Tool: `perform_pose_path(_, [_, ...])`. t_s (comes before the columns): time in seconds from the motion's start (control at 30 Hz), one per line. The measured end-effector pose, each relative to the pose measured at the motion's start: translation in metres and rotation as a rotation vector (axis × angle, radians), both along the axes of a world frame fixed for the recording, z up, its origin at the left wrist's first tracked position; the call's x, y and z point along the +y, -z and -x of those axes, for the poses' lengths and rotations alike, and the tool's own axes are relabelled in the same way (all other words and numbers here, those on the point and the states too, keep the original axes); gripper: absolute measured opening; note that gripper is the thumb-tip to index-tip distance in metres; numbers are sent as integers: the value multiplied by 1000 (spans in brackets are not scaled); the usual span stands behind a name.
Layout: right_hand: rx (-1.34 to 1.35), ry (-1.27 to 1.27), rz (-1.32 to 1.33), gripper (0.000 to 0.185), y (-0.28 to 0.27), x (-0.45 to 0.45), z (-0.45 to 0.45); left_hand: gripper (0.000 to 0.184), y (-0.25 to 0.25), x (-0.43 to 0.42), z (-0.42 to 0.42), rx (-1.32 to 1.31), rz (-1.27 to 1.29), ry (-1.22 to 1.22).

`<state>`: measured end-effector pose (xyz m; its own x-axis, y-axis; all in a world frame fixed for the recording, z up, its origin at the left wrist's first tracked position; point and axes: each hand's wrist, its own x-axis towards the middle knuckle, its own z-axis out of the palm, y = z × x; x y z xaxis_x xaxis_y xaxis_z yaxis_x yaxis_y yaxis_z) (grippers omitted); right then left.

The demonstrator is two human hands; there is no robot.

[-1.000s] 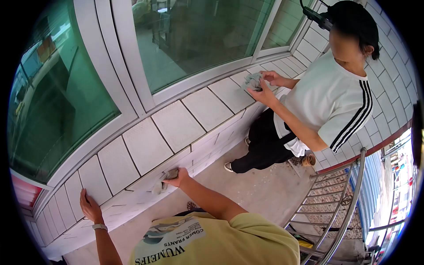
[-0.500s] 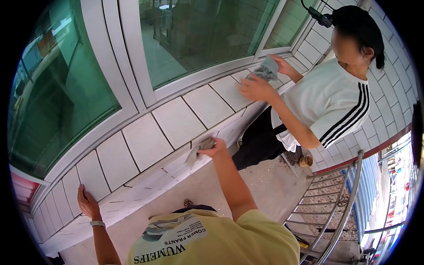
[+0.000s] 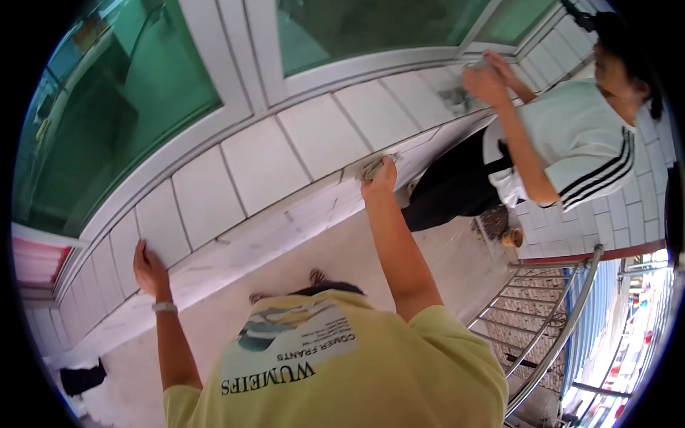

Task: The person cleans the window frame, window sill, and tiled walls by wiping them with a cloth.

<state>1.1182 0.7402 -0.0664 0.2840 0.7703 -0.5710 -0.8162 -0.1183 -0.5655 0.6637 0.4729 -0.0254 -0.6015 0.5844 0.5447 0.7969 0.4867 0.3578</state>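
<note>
White tiles with dark joints cover the window ledge (image 3: pixel 264 153). At the ledge's front edge, my right hand (image 3: pixel 382 180) is closed round a crumpled grey-beige rag (image 3: pixel 372 167). The rag lies against the tiles there, partly hidden by my fingers. Farther left, my left hand (image 3: pixel 150 271) rests on the ledge's outer edge with its fingers stretched out and nothing in it. A watch or band (image 3: pixel 164 307) is on that wrist.
To the right, a co-worker in a white striped shirt (image 3: pixel 592 143) holds a grey cloth (image 3: pixel 460 98) over the ledge. Green-tinted windows (image 3: pixel 378 32) stand behind it. A metal railing (image 3: pixel 564 332) runs at lower right, near a small brown pot (image 3: pixel 511 237). Dark cloth (image 3: pixel 83 378) lies lower left.
My view has shifted. My right hand has brought the rag from hanging in front of the ledge up against its front edge. The co-worker's hands have lifted, the cloth hanging below.
</note>
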Motion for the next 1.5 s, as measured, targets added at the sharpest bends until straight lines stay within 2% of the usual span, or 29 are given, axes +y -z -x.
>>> perform_pose_path(0.13, [33,-14,43,23,42,-39,73,26,-6,2,-6,8,-6,-13])
perform_pose_path(0.23, [142,-160,246,29,32,-70,116,27,-6,3,-7,9,-10,-9])
perform_pose_path(0.27, [109,-280,367,38,6,-83,123,27,-7,2,-8,7,-15,-5])
perform_pose_path(0.3, [114,-286,365,38,-2,-92,129,27,-8,3,-8,12,-16,-10])
perform_pose_path(0.37, [253,-475,396,42,-9,-107,141,27,-10,2,-9,4,-12,6])
perform_pose_path(0.4, [256,-482,396,42,-4,-110,146,27,-13,2,-12,-10,-8,-6])
perform_pose_path(0.47, [464,-659,418,35,4,-115,151,26,-14,2,-13,-4,-18,-3])
perform_pose_path(0.57, [623,-736,365,40,7,-110,136,25,-16,1,-15,-5,-32,-6])
perform_pose_path(0.67, [630,-621,295,40,-9,-88,94,24,-10,0,-9,24,-49,24])
perform_pose_path(0.7, [506,-599,238,41,-24,-81,75,24,-10,-1,-9,20,-46,12])
perform_pose_path(0.73, [-229,-985,-278,36,8,-70,36,24,-11,0,-10,20,-49,6])
perform_pose_path(0.77, [-959,-1074,-356,34,-27,-67,14,24,-12,0,-12,20,-50,-2])
perform_pose_path(0.8, [-250,-808,-301,35,23,-30,-20,24,-16,0,-16,-1,-35,-17])
perform_pose_path(0.83, [-307,-753,-354,38,3,-26,-47,24,-19,1,-18,-8,-33,-36])
perform_pose_path(0.87, [-215,-605,-345,32,-14,-20,-68,24,-22,1,-20,-22,-21,-34])
perform_pose_path(0.9, [222,-217,-138,24,-46,-14,-79,24,-23,0,-21,-35,-8,-31])
perform_pose_path(0.97, [-42,-95,-205,21,-74,-14,-107,24,-19,1,-17,-11,-9,-40])
perform_pose_path(1.07, [-211,22,-270,21,-90,-10,-122,24,-16,-1,-14,17,-31,-5])
perform_pose_path(1.1, [-213,13,-269,21,-77,-7,-123,24,-16,-2,-14,14,-29,-13])
perform_pose_path(1.17, [-1548,-168,-468,32,-46,2,-128,24,-18,-1,-14,34,-38,6])
perform_pose_path(1.2, [-1181,-170,-224,45,-71,-7,-89,24,-18,-1,-14,34,-40,5])
perform_pose_path(1.23, [-1501,-210,-302,50,-30,9,-90,24,-19,-1,-16,34,-25,-8])
perform_pose_path(1.27, [-1941,-268,-391,51,-3,-8,-44,24,-20,-1,-16,34,-12,-21])
perform_pose_path(1.3, [-1878,-133,-522,50,16,-24,-12,24,-20,0,-16,34,-16,-23])
perform_pose_path(1.33, [-1844,-253,-570,49,-5,-38,-3,23,-18,-2,-16,40,-14,-20])
perform_pose_path(1.37, [-1677,-300,-571,49,-20,-73,41,23,-18,-1,-16,47,-19,-21])
perform_pose_path(1.43, [-1634,-330,-584,49,-28,-90,60,24,-17,-5,-16,37,-18,-30])
perform_pose_path(1.47, [-1643,-414,-808,49,-15,-103,78,24,-16,0,-16,29,-26,-28])
perform_pose_path(1.5, [-1774,-405,-929,51,-11,-111,88,24,-15,0,-15,31,-35,-17])
